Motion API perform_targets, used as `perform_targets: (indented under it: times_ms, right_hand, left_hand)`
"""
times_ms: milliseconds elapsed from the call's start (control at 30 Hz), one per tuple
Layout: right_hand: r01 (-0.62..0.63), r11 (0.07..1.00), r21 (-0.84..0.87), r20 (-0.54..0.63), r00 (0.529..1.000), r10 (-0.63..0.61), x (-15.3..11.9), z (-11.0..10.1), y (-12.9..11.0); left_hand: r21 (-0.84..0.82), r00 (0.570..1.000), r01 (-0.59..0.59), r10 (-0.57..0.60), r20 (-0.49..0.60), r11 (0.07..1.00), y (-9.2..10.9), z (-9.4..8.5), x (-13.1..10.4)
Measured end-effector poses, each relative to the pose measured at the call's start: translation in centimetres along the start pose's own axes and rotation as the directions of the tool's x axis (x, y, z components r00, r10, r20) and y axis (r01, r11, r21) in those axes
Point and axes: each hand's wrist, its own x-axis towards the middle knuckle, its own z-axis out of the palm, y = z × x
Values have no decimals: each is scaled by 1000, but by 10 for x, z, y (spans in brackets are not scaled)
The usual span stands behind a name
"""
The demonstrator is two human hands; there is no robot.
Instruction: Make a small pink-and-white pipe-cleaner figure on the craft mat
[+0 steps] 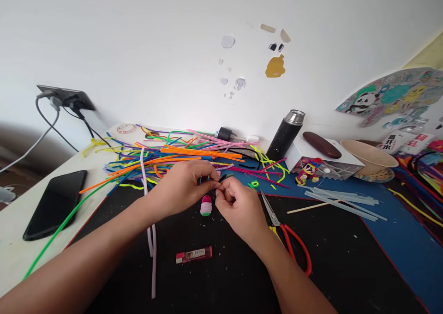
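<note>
My left hand (183,184) and my right hand (242,205) meet over the black mat, fingertips pinched together. Between them pokes out a short black piece (223,177), like pipe cleaner; most of it is hidden by the fingers. Just below the fingertips stands a small pink and crimson wrapped bundle (206,206) with a green end, apart from both hands. A pinkish lighter (194,255) lies nearer to me. Red-handled scissors (289,238) rest partly behind my right forearm. Pale lilac pipe cleaners (153,263) pass beneath my left wrist.
Many coloured pipe cleaners (200,153) are heaped behind my hands. A phone (55,205) lies at left. At right are a black flask (285,136), a white box (346,164), a small figure (308,172), glue sticks (342,201) and a beige bowl (368,157).
</note>
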Motion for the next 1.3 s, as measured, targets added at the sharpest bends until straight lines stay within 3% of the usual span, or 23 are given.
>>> perform_targets:
  times_ms: [100,200,333,500,933,1167,1300]
  right_hand:
    - [11,1000,-24,-1,1000,-12,0,3,2]
    - [-41,993,115,27,999,38,-1,1,2]
    - [-141,937,320,52,990,131,-2,-2,-1]
    - [-189,895,405,53,982,184,-2,-3,-5]
    - [-206,880,427,17,975,220,-1,-4,-6]
    - [-79,972,221,-23,996,86,-1,-6,-4]
    - [-22,996,84,-9,1000,23,-1,-6,-3]
  left_hand:
    - [57,1000,-13,13,-1,998,2,0,-1]
    - [-154,995,104,-104,6,983,-1,1,1]
    - [-479,970,203,-243,-23,854,-6,3,5]
    - [-658,952,230,-308,-3,717,-7,6,8]
    - [-590,965,219,-262,12,777,-10,9,7]
    - [-496,973,213,-229,28,842,-12,8,4]
    - [-283,991,118,-131,-28,952,-7,7,1]
